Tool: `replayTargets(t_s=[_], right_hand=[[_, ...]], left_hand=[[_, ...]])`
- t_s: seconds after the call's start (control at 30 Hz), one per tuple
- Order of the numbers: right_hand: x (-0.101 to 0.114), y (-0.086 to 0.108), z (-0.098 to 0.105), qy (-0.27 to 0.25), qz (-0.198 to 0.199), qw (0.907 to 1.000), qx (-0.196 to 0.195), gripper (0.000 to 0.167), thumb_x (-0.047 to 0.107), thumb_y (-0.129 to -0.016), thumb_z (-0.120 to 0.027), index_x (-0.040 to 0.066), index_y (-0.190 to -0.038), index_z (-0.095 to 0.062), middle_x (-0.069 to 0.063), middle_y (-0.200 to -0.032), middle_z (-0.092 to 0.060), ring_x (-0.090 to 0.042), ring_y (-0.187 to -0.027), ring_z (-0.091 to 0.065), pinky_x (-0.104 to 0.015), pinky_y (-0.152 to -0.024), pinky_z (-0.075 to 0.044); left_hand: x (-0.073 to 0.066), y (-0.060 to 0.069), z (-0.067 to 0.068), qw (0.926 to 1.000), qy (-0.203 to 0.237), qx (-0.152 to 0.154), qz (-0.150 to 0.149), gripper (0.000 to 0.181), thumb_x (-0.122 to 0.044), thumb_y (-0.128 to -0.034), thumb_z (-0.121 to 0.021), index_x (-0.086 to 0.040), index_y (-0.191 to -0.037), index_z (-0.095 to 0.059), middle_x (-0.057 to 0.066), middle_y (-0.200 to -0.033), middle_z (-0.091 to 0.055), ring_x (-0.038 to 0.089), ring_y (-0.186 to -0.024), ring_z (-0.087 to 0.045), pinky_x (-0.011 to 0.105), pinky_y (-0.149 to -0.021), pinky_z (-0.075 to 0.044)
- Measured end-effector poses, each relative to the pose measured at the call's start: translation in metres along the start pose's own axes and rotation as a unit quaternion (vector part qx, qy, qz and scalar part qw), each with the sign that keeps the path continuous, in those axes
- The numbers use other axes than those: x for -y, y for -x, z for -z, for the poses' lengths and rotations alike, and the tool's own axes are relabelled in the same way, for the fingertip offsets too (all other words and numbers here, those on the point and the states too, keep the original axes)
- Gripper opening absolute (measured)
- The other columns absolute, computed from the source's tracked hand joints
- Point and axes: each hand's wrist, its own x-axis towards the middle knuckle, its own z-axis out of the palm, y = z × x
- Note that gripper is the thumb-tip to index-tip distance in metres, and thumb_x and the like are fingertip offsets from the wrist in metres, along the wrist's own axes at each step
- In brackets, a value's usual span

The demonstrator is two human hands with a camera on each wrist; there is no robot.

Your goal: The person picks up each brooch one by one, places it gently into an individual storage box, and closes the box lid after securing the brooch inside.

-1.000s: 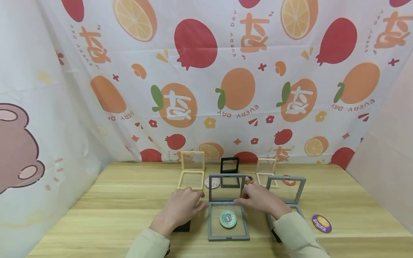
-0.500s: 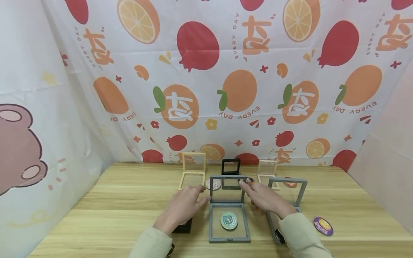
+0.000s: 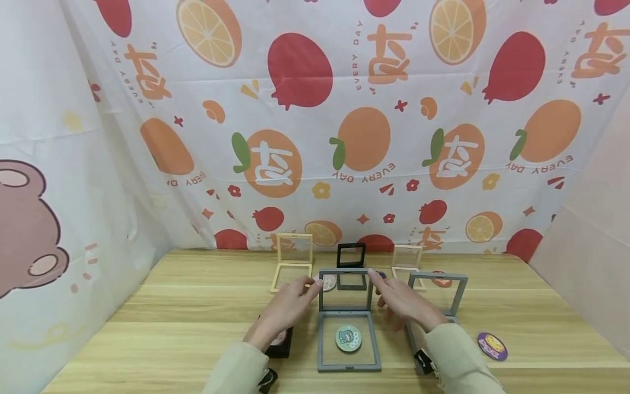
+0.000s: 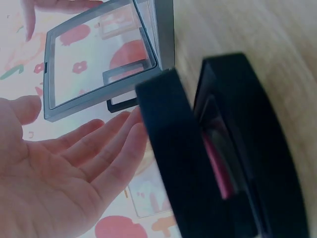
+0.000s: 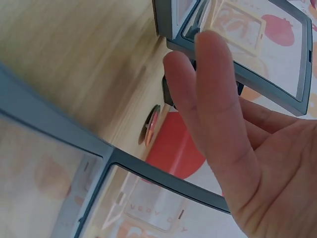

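I've raised the left grip [image 3: 287, 307] from beside the gray case's [image 3: 349, 368] hinge [image 3: 345, 312] to the lid's [image 3: 344, 271] left edge, and the right grip [image 3: 404, 301] from the hinge to the lid's upper right corner. More of the black box [image 3: 281, 351] at near left now shows.

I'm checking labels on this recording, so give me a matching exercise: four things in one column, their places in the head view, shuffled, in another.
Things
1. green badge
2. purple badge
3. left hand
4. right hand

Places
A. on the table, right of the right grey frame
B. by the right edge of the raised lid of the middle grey frame
C. inside the middle grey frame's lower half
D. by that lid's left edge

Pairs: 1-C, 2-A, 3-D, 4-B
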Motion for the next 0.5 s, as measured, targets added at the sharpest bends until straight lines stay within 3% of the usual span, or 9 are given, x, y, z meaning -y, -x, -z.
replayTargets(t_s=[0.27,0.5], right_hand=[[-0.0019,-0.0062,-0.0038,-0.021,-0.016,0.9996,0.007,0.084,0.066,-0.103,-0.029,-0.009,-0.122,-0.06,-0.016,-0.1,-0.067,-0.028,-0.072,-0.069,-0.043,-0.05,-0.057],[-0.0023,-0.0085,-0.0062,-0.043,-0.015,0.9988,0.019,0.087,0.067,-0.103,-0.027,-0.008,-0.142,-0.045,-0.014,-0.094,-0.068,-0.028,-0.069,-0.069,-0.043,-0.048,-0.057]], left_hand=[[-0.0023,-0.0048,-0.0024,0.9992,0.025,0.023,0.022,0.055,-0.042,-0.1092,-0.042,0.006,-0.132,-0.059,0.016,-0.103,-0.069,0.025,-0.089,-0.067,0.051,-0.086,-0.052],[-0.0057,-0.0087,-0.0041,0.9984,0.039,0.028,0.029,0.066,-0.048,-0.1088,-0.038,0.009,-0.138,-0.054,0.013,-0.096,-0.07,0.027,-0.094,-0.068,0.055,-0.094,-0.048]])
